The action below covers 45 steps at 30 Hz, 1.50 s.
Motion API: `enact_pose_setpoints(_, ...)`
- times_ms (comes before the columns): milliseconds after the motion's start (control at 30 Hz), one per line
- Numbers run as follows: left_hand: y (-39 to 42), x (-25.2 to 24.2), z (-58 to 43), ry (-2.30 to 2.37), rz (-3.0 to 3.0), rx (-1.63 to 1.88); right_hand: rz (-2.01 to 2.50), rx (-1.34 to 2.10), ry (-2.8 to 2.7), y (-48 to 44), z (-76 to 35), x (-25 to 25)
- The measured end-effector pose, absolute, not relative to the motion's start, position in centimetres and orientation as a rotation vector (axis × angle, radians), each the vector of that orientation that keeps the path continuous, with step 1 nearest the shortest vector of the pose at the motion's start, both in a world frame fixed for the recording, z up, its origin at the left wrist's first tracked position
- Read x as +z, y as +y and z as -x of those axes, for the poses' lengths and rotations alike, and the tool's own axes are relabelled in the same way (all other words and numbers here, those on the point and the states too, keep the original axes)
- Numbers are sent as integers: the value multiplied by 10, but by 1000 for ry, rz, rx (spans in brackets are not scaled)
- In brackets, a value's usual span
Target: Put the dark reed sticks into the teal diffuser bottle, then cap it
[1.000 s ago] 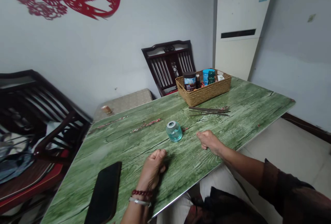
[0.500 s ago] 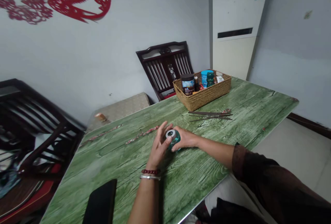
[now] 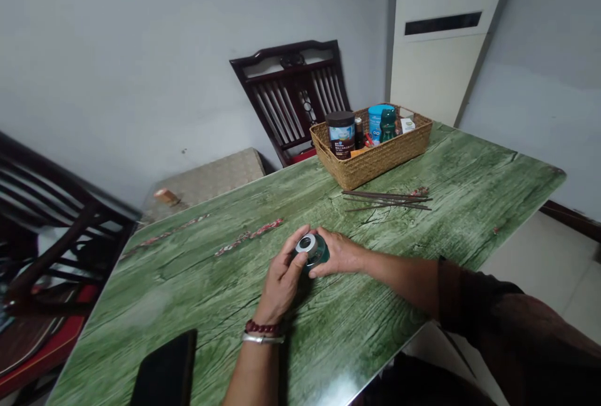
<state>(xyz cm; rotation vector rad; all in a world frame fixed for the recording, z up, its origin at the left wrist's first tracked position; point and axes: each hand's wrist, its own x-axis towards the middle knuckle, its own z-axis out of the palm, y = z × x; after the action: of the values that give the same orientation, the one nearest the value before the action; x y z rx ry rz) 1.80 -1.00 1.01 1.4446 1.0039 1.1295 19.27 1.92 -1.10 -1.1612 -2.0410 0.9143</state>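
Note:
A small teal glass bottle (image 3: 321, 254) is tilted toward me just over the table. Its silver ring cap (image 3: 306, 244) has a dark hole in the centre. My right hand (image 3: 340, 252) is closed around the bottle's side, with the thumb at the front. From the other side my left hand (image 3: 284, 274) grips the ring cap, thumb in front and fingers behind it. Part of the glass is hidden by both hands. Several thin dark sticks (image 3: 387, 199) lie loose on the table beyond my right hand.
The green wood-patterned table (image 3: 225, 293) bears a wicker basket (image 3: 370, 169) of jars and bottles at the back. A black phone-like slab (image 3: 164, 368) lies at the near left. Dark wooden chairs (image 3: 287, 90) stand behind and left, with a low surface (image 3: 220, 174) beside the table.
My left fingers have closed in from a looser, raised pose onto the silver ring cap. The right hand still holds the bottle. The camera view has tipped lower.

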Motion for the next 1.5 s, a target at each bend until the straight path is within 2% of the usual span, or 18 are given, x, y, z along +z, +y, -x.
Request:
enact_pose_setpoints(400,-9,5,-30,1241,-1571,1323,1158,896,-2035,19,-191,-15)
enact_pose_setpoints(700,-13,6,-19,895,-1420,1214,1137,928,-2038,18,-194,-10)
enact_pose_setpoints(1000,-7,4,-14,938,-1468,1340,1102,964,-2020,18,-194,-11)
enact_pose_setpoints(1233,-11,4,-16,936,-1481,1186,1172,912,-2037,18,-192,-12)
enact_pose_setpoints(1500,-7,3,-17,987,-1556,1269,1099,984,-2010,18,-193,-11)
